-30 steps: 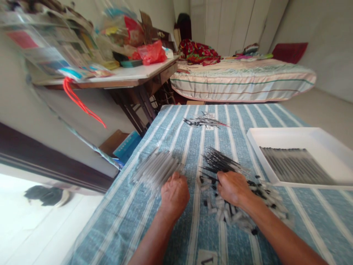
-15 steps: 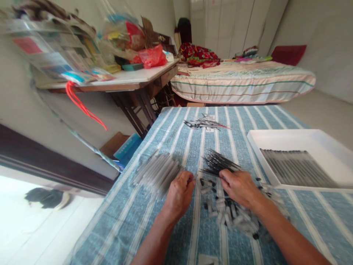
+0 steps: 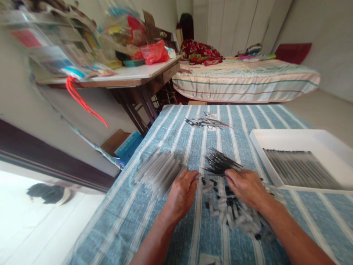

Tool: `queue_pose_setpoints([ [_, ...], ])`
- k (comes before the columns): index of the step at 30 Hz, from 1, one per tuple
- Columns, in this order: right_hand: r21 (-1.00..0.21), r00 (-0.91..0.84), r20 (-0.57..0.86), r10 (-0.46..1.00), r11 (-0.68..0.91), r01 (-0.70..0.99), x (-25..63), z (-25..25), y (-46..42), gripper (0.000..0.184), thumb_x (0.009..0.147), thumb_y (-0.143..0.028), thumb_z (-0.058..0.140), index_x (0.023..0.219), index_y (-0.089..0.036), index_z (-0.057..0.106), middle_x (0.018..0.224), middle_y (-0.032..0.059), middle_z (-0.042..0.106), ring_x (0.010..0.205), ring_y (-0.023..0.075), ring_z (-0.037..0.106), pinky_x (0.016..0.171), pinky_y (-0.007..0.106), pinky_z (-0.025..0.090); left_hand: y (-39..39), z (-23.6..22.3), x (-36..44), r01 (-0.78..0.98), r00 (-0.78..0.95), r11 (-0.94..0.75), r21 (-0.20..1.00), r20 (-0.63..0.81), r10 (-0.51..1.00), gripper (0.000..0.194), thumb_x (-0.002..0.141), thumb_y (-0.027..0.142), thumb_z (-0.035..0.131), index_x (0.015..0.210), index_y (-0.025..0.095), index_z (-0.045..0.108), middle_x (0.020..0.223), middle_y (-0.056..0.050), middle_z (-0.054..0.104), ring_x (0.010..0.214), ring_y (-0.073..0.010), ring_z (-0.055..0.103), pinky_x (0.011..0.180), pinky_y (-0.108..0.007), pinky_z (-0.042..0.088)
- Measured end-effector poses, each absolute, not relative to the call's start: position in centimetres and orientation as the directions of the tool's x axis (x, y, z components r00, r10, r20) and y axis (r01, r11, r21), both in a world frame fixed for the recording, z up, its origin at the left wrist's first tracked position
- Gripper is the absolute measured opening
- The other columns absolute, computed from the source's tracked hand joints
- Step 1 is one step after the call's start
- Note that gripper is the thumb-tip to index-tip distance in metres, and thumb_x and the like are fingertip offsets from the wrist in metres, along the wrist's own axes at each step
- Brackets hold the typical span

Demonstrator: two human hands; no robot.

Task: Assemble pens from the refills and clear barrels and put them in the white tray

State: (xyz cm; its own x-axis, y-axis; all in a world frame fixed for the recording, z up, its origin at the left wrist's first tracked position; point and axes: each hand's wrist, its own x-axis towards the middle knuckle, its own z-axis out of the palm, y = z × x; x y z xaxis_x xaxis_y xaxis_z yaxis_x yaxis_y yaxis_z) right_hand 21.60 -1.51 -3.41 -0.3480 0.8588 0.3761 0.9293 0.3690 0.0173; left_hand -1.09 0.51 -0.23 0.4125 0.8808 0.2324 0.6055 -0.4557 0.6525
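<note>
My left hand (image 3: 182, 191) is closed around a translucent pen barrel (image 3: 198, 176), whose end pokes out past the fingertips. Facing it, my right hand (image 3: 245, 186) pinches a thin black pen refill (image 3: 211, 174) that points left toward that barrel end; a small gap seems to separate them. Beside my left hand lies a pile of clear pen barrels (image 3: 160, 171). A bundle of black refills (image 3: 220, 161) rests just beyond my right fingers. Clear and black pen caps (image 3: 234, 217) are scattered below my right hand and partly hidden by its forearm.
A white tray (image 3: 298, 138) at right holds a row of assembled-looking pens (image 3: 300, 169). Loose thin pieces (image 3: 208, 122) lie at the far end of the striped tablecloth (image 3: 171, 134). A cluttered side table (image 3: 132, 79) stands left, a bed (image 3: 242, 82) behind.
The refill in my right hand shows more clearly, held level toward the left hand. Both hands stay nearly in place; the whole view has shifted slightly.
</note>
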Motion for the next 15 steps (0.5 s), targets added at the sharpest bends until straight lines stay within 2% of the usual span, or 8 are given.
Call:
queue_pose_setpoints([
  [8, 0.053, -0.342, 0.347, 0.873, 0.346, 0.937, 21.65, -3.15, -1.56, 0.023, 0.087, -0.018, 0.041, 0.083, -0.016, 0.063, 0.052, 0.0025, 0.060, 0.048, 0.0143, 0.052, 0.053, 0.027, 0.024, 0.44, -0.52, -1.16, 0.572, 0.468, -0.485, 0.662, 0.223, 0.855, 0.027, 0.090, 0.021, 0.039, 0.109, 0.017, 0.059, 0.091, -0.007, 0.059, 0.082, -0.0151, 0.058, 0.077, -0.026, 0.047],
  [12, 0.063, -0.361, 0.367, 0.857, 0.364, 0.929, 21.65, -3.02, -1.63, 0.020, 0.086, -0.016, 0.043, 0.082, -0.016, 0.063, 0.053, 0.0014, 0.061, 0.049, 0.0143, 0.053, 0.055, 0.027, 0.025, 0.41, -0.18, -1.05, 0.592, 0.501, -0.496, 0.636, 0.192, 0.844, 0.027, 0.090, 0.020, 0.038, 0.105, 0.016, 0.061, 0.089, -0.007, 0.059, 0.081, -0.0160, 0.058, 0.076, -0.027, 0.046],
  [15, 0.053, -0.390, 0.397, 0.831, 0.404, 0.913, 21.87, -3.06, -1.67, 0.020, 0.086, -0.014, 0.043, 0.082, -0.016, 0.063, 0.054, 0.0005, 0.061, 0.049, 0.0142, 0.053, 0.057, 0.028, 0.027, 0.31, 0.30, -0.96, 0.608, 0.562, -0.505, 0.613, 0.117, 0.819, 0.027, 0.089, 0.018, 0.037, 0.099, 0.016, 0.062, 0.084, -0.006, 0.060, 0.080, -0.0163, 0.058, 0.074, -0.027, 0.045],
])
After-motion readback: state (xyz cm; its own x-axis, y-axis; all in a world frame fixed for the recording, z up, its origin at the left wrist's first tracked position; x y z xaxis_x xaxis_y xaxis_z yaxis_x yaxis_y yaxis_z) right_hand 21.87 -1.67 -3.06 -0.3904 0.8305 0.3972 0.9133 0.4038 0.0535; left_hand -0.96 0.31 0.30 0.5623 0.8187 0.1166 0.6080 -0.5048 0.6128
